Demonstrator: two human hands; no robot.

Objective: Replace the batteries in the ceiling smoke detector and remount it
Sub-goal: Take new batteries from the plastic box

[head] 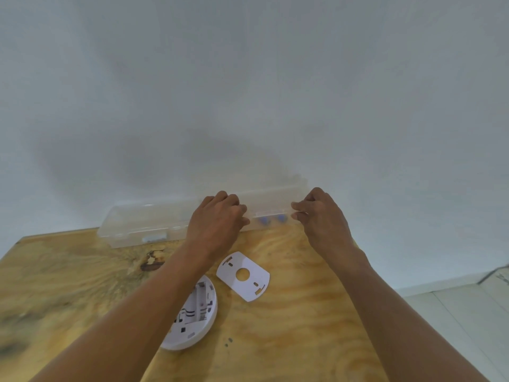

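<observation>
Detector [192,318] near table [289,340] centre; left hand [217,219], right hand [319,213] curled on clear box [143,219] at far edge.

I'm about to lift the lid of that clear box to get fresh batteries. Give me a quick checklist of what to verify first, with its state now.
1. Both hands on the box: ok. Left hand and right hand rest at the front edge of the clear plastic box.
2. Latch released: cannot tell. The latch is too blurred to judge.
3. Batteries inside: cannot tell. Only two bluish shapes show through the wall.
4. Detector compartment open: ok. The smoke detector lies back side up on the table, partly under the left forearm.
5. Mounting plate clear of the box: ok. The mounting plate lies apart beside the detector.
</observation>
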